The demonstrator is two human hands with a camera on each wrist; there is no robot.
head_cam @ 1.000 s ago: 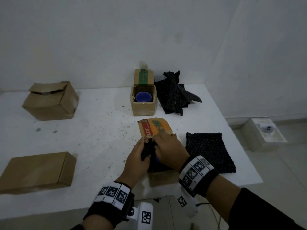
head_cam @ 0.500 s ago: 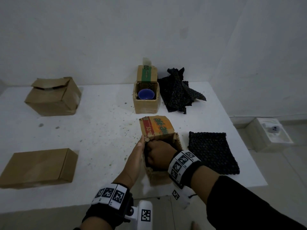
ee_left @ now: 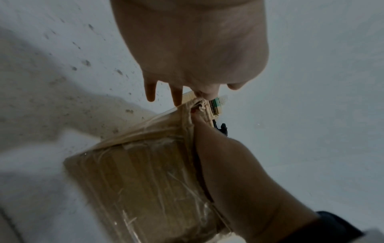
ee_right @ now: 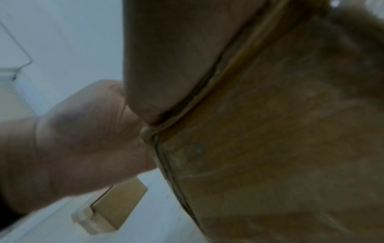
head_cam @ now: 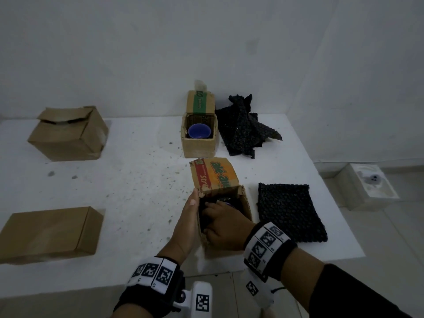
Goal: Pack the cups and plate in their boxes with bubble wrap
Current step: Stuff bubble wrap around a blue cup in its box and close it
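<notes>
Where the right hand [head_cam: 221, 228] reaches into the box [head_cam: 246, 204], its fingers vanish among dark bubble wrap [head_cam: 204, 216]; their grip cannot be told. Flat against the box's outer side, the left hand [head_cam: 187, 222] rests with straight fingers.

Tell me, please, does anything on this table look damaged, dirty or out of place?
Yes. The near box the right hand reaches into has a torn, ragged rim. Dark specks litter the white table to its left. The far-left box has crumpled, sagging flaps. One bubble wrap sheet lies bunched, unlike the flat one.
</notes>
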